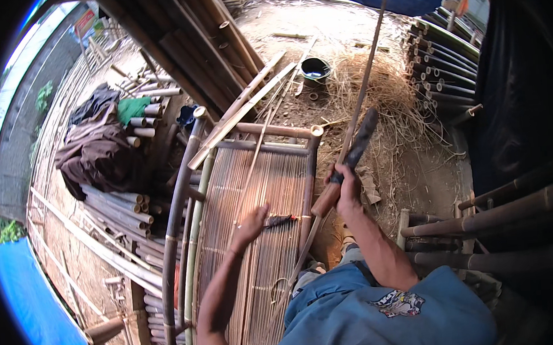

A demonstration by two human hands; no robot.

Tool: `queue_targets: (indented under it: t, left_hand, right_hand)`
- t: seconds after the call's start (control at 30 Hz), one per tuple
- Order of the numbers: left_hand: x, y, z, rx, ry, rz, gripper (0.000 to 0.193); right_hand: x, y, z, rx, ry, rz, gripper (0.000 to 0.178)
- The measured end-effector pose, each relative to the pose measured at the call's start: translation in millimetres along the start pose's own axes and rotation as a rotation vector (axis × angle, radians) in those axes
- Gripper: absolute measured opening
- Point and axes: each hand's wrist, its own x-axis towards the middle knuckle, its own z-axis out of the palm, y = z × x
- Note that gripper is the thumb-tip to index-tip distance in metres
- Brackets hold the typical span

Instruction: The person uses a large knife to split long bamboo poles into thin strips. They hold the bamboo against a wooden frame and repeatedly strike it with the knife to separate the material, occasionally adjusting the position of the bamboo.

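Note:
My right hand (348,185) is closed round a machete where its wooden handle (327,198) meets the dark, broad blade (364,137). A long, thin bamboo strip (367,70) runs alongside the blade and passes the same hand; the fingers hide whether they grip it too. Over a bench top of narrow bamboo slats (270,173) is my left hand (253,225), its fingers blurred. Right beside it, partly covered by the hand, a small knife with a black and red handle (281,221) shows; whether the hand holds it is unclear.
Dark bamboo poles frame the bench, and split bamboo lengths (243,114) rest across its far end. Beyond stand a black bucket (315,71) and a heap of shavings (372,79). Stacked bamboo (442,71) lies far right; cloth-covered poles (99,153) lie left. Thick poles (485,222) flank my right side.

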Motion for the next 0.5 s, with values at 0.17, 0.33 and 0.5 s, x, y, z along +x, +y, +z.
queue_targets:
  t: [0.17, 0.33, 0.5]
  left_hand:
    - [-15, 142, 35, 0.087, -0.170, 0.113, 0.068]
    - [32, 317, -11, 0.110, 0.263, 0.599, 0.051]
    - [54, 536, -26, -0.128, 0.377, 0.905, 0.048]
  right_hand:
    - [53, -95, 35, -0.018, -0.029, -0.195, 0.023]
    - [74, -171, 65, -0.051, -0.145, -0.343, 0.038]
    - [72, -200, 38, -0.268, -0.236, -0.379, 0.013]
